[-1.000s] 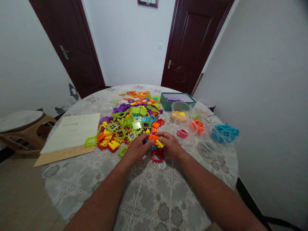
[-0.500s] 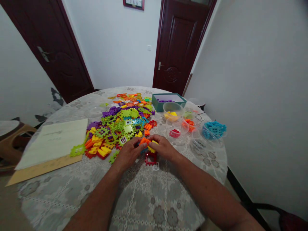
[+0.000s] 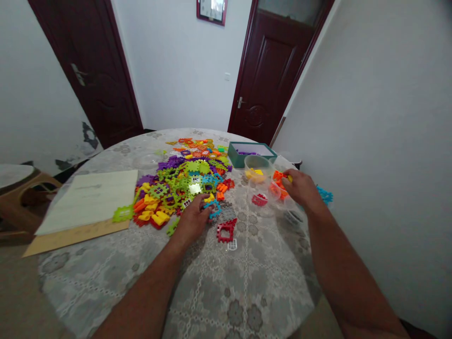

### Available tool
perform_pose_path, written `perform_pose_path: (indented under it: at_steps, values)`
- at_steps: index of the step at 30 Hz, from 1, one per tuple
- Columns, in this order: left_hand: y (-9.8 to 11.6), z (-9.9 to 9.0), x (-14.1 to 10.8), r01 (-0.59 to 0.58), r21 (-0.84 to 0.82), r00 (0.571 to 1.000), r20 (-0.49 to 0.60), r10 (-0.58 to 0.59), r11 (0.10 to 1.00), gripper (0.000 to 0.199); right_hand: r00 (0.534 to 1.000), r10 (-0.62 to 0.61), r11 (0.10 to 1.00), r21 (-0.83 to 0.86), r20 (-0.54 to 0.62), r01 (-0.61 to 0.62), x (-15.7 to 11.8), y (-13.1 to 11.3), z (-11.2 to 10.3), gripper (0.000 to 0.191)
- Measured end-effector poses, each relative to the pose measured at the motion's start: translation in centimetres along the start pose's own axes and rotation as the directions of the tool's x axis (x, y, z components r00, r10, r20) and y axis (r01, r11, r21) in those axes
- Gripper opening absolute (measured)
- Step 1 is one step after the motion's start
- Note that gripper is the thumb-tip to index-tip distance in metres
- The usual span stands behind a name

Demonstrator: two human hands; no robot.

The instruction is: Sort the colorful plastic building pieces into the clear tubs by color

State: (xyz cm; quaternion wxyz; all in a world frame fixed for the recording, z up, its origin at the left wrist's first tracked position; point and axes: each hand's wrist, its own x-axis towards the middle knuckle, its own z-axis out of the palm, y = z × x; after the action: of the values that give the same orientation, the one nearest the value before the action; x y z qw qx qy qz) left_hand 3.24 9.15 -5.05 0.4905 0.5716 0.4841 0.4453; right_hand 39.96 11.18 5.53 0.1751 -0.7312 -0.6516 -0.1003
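My right hand (image 3: 300,188) reaches over the clear tub of orange pieces, fingers closed around an orange building block (image 3: 278,176). A bit of a yellow block (image 3: 290,179) shows at those fingertips. Near the front of the pile, my left hand (image 3: 195,217) has its thumb and finger at a blue toothed frame piece (image 3: 213,210) and appears to pinch it. Just beyond its fingertips lies a yellow piece (image 3: 209,197). Grey toothed pieces (image 3: 228,212), a red frame piece (image 3: 226,231) and a white window piece (image 3: 232,245) lie to its right.
A mixed heap of plastic building pieces (image 3: 192,172) covers the table's middle. Clear tubs hold yellow pieces (image 3: 256,174) and red pieces (image 3: 259,199). A green box (image 3: 236,159) with purple pieces stands behind. Blue pieces (image 3: 325,194) sit far right; paper (image 3: 88,197) lies left.
My hands have parted. The right one has moved right to the tubs with the orange and yellow blocks; the left stays by the pile. The grey pieces have come into view, and the view has shifted slightly.
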Motion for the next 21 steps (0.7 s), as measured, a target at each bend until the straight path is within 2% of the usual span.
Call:
perform_pose_path:
  at_steps: [4, 7, 10, 16, 21]
  values:
    - [0.6, -0.1, 0.1, 0.028, -0.001, 1.000, -0.001, -0.028, 1.000, 0.040, 0.984, 0.128, 0.987, -0.116, 0.127, -0.113, 1.6, 3.4, 1.3, 0.034]
    - [1.1, -0.3, 0.0, 0.041, -0.011, 0.999, -0.007, -0.041, 0.999, 0.038, 0.978, 0.164, 0.983, -0.102, 0.129, -0.151, 2.0, 4.9, 1.7, 0.039]
    - [1.4, -0.4, -0.1, 0.029, -0.004, 0.999, -0.016, -0.029, 1.000, 0.038, 0.978, 0.167, 0.986, -0.047, 0.127, -0.162, 2.6, 5.4, 2.0, 0.042]
    - [0.7, -0.4, 0.0, -0.051, 0.143, 0.998, -0.024, 0.055, 0.988, 0.034, 0.972, 0.100, 0.979, 0.154, 0.211, -0.134, 6.0, 3.1, 4.5, 0.030]
    - [-0.1, -0.5, 0.1, -0.060, 0.156, 0.998, -0.002, 0.061, 0.986, 0.035, 0.974, 0.155, 0.940, 0.277, 0.168, -0.198, 10.2, 0.1, 6.7, 0.032]
